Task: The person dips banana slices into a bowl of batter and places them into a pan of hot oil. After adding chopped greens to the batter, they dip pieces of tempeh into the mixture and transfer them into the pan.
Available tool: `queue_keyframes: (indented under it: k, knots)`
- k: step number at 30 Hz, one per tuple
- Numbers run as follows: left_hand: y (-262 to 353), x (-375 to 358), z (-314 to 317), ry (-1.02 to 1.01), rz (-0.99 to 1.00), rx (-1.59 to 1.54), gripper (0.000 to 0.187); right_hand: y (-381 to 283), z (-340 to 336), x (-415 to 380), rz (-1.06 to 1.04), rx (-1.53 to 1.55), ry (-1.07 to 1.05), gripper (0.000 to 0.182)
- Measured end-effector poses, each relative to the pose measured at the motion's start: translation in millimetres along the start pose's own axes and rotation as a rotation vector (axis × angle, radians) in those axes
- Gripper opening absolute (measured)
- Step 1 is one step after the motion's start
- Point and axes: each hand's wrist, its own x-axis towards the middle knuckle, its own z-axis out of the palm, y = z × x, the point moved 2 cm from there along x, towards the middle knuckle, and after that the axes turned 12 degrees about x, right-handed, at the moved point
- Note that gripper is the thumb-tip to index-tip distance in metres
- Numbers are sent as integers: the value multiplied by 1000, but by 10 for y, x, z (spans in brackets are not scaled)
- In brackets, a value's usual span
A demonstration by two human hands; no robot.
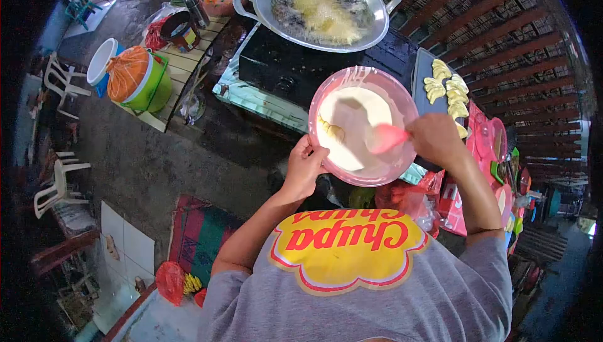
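The left hand [304, 171] grips the bowl [406, 104] by its rim. The right hand [438, 139] holds the spoon [391, 137] at the bowl, lying side to side, its scoop pointing left.

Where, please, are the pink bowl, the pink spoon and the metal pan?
Pink bowl [403, 102], head view: inner wall, picture right.
Pink spoon [389, 138], head view: its broad end.
Metal pan [380, 16], head view: inner wall, picture right.

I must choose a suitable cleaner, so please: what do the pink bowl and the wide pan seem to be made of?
The pink bowl: likely smooth plastic, since its wall looks somewhat translucent. The wide pan: metal, perhaps aluminium, silvery with bright reflections.
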Motion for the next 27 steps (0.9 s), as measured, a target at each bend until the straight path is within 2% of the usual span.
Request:
queue_keyframes:
  k: [1, 3, 6, 7, 10, 16, 19, 23, 25, 27]
  knots:
    - [-2, 3, -4, 2, 2, -2, 20, 0, 74, -24, 0, -79, -131, 13]
    - [-26, 6, -14, -2, 1, -18, 21, -112, 148, 16, 41, -136, -177, 15]
    - [-49, 10, -31, 10, -9, -7, 20, -251, -3, 80, -8, 104, 84, 12]
    - [-58, 13, -41, 11, -8, -7, 20, -216, -17, 107, -8, 104, 85, 12]
    - [-54, 12, -64, 1, 4, 80, 20, 1, -73, 169, 23, 1, 275, 15]
    - [-21, -35, -75, -17, 11, 78, 21, 157, 237, 256, 17, 74, 212, 18]
    - [8, -48, -81, -18, -13, 100, 21, 114, 103, 197, 89, 148, 178, 19]
    - [34, -51, -83, 4, 3, 54, 19, 140, 226, 243, 58, 129, 216, 20]
    - [38, -28, -88, 6, 3, 49, 19, 83, 229, 265, 101, 158, 113, 22]
    - [15, -26, -102, -2, 0, 35, 17, -11, 55, 182, 117, 172, 100, 22]
